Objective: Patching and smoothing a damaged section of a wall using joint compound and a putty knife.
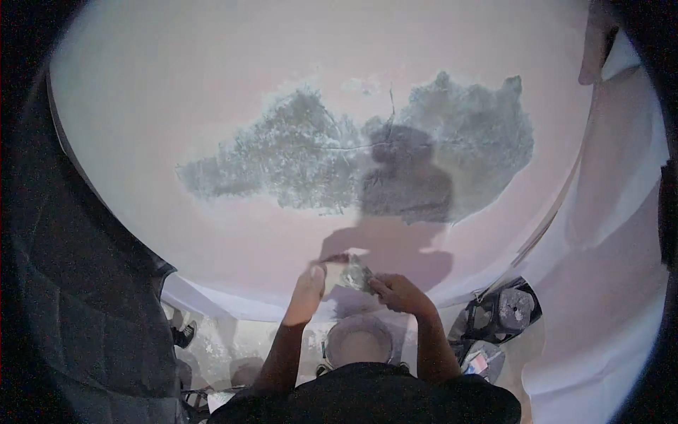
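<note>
In front of the pale pink wall (pixel 233 240), both my hands are raised at the lower middle. My right hand (pixel 402 293) is closed round the handle of a putty knife (pixel 359 275), whose smeared blade points left. Closed on the edge of a flat, pale tool (pixel 333 277) is my left hand (pixel 306 293); its exact kind is unclear. The putty knife's blade lies against or just beside this tool, and I cannot tell which. Higher on the wall spreads a rough grey patch (pixel 487 141) with cracks across it, partly covered by my shadow.
Below my hands stands a round bucket (pixel 327 346) with pale stuff inside. A dark crate-like thing (pixel 484 318) with a round grey piece is at the lower right. Pale sheeting (pixel 600 283) hangs at the right, dark cloth (pixel 85 297) at the left. A shoe (pixel 185 333) shows lower left.
</note>
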Tool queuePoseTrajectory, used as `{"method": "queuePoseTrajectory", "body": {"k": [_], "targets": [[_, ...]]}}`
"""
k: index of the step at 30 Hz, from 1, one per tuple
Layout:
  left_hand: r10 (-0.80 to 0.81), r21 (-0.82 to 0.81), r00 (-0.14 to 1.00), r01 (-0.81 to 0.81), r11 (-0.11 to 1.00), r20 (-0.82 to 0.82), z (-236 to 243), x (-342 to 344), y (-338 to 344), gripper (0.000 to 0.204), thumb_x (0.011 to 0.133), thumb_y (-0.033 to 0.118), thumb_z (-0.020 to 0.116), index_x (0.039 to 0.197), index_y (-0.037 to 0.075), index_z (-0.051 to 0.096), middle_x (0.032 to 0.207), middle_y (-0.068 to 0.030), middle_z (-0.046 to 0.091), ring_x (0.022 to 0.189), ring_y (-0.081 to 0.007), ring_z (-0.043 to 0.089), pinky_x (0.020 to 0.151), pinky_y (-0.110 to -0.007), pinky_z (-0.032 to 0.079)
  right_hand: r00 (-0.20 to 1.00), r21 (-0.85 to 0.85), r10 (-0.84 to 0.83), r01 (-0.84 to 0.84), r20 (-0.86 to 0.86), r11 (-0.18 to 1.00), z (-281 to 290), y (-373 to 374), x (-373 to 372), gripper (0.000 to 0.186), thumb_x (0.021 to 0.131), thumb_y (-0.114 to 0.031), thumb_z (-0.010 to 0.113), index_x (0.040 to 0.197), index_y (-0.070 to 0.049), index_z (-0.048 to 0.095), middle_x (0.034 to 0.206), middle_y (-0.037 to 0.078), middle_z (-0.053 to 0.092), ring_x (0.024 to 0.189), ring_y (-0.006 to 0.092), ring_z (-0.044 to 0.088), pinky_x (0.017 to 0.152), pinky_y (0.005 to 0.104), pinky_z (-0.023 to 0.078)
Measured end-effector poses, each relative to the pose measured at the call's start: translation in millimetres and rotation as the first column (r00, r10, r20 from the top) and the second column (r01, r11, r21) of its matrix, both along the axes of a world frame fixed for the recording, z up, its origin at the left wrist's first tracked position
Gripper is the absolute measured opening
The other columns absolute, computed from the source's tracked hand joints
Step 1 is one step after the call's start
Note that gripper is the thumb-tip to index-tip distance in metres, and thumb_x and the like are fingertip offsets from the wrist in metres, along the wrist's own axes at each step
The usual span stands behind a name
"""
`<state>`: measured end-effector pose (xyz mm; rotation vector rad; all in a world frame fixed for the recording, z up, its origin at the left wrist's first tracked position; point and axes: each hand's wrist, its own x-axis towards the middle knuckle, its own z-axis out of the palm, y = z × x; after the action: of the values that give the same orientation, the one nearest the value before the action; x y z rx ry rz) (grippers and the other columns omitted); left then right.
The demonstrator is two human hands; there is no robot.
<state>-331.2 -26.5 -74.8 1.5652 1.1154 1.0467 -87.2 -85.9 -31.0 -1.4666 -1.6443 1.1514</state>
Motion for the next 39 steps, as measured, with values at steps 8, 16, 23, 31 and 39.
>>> {"method": "queuePoseTrajectory", "body": {"k": [8,16,23,31,39], "targets": [[-0.041,0.246,0.953,0.119,0.962,-0.301,-98,17,-35,0.041,0.102,0.034,0.043,0.112,-0.004,0.055,0.094,-0.0103,0.063,0.081,-0.0205,0.061,0.070,-0.035,0.051,0.994,0.142,0.085,-0.094,0.072,0.985,-50,-15,20,0.038,0.096,-0.036,0.054,0.083,-0.001,0.063,0.057,0.002,0.053,0.051,0.0120,0.049,0.048,0.0308,0.041],[0.021,-0.315,0.881,0.146,0.938,0.472,-43,23,-53,0.055,0.101,0.039,0.044,0.128,-0.008,0.043,0.110,-0.0210,0.063,0.096,-0.0305,0.067,0.083,-0.041,0.057,0.994,0.139,-0.084,0.092,-0.068,0.986,-43,18,37,0.035,0.096,-0.031,0.056,0.083,0.000,0.064,0.061,0.006,0.059,0.052,0.0121,0.056,0.050,0.0316,0.046],[-0.011,-0.316,0.850,0.207,0.926,0.526,-18,25,-66,0.059,0.099,0.044,0.044,0.128,-0.007,0.042,0.110,-0.0239,0.062,0.090,-0.0335,0.069,0.073,-0.042,0.060,0.898,0.413,-0.349,0.435,-0.268,0.800,81,123,11,0.032,0.094,-0.033,0.061,0.095,-0.002,0.052,0.071,0.007,0.059,0.059,0.0147,0.056,0.054,0.0321,0.047],[-0.121,-0.082,0.950,0.151,0.985,0.289,-16,18,-64,0.058,0.101,0.043,0.037,0.124,-0.009,0.048,0.104,-0.0229,0.065,0.084,-0.0317,0.070,0.068,-0.037,0.059,0.846,0.524,-0.430,0.532,-0.314,0.665,122,168,5,0.032,0.093,-0.032,0.062,0.088,-0.002,0.053,0.065,0.004,0.058,0.050,0.0093,0.054,0.043,0.0270,0.043],[-0.008,-0.365,0.869,0.216,0.905,0.494,-9,10,-46,0.055,0.101,0.039,0.041,0.123,-0.010,0.049,0.106,-0.0232,0.064,0.085,-0.0321,0.070,0.070,-0.037,0.059,0.844,0.554,-0.490,0.521,-0.218,0.649,111,188,12,0.036,0.093,-0.035,0.063,0.089,0.000,0.054,0.065,0.006,0.059,0.052,0.0116,0.057,0.044,0.0297,0.047]]}}
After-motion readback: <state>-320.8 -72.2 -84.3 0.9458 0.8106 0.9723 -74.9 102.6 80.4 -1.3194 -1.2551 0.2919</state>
